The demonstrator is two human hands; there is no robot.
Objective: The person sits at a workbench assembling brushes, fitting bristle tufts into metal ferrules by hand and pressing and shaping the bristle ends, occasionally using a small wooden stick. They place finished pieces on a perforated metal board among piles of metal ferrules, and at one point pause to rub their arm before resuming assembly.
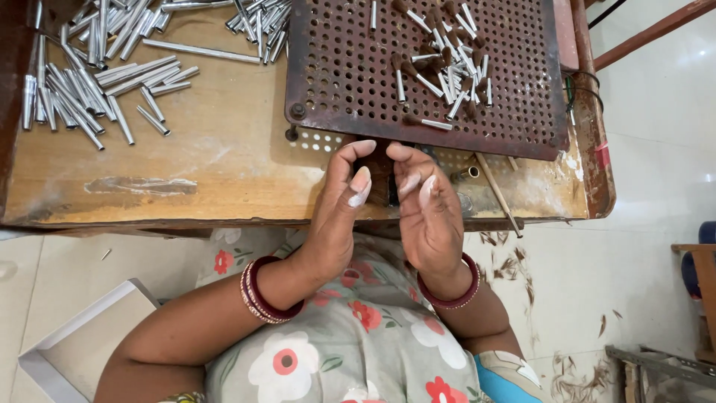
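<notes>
A: Holding a small dark tuft of brush bristles (pixel 380 179) between them, the left hand (pixel 335 216) and right hand (pixel 429 216) stand palm to palm at the near edge of the worn wooden workbench (pixel 209 172), pressed loosely around the tuft rather than clamped.

B: How far along does it look?

A: A modest cluster of short silver tubes tipped with brown bristle (pixel 444 71) lies on the rusty perforated metal plate (pixel 343 75). A much bigger heap of plain silver metal tubes (pixel 89 82) sits at the far left, so I'd judge most are not yet filled.

B: Room to move?

A: The plate's front edge lies just beyond the fingertips. A thin wooden stick (pixel 496 192) lies just right of the right hand. The bare wood to the left is open; the bench's right edge is near.
</notes>
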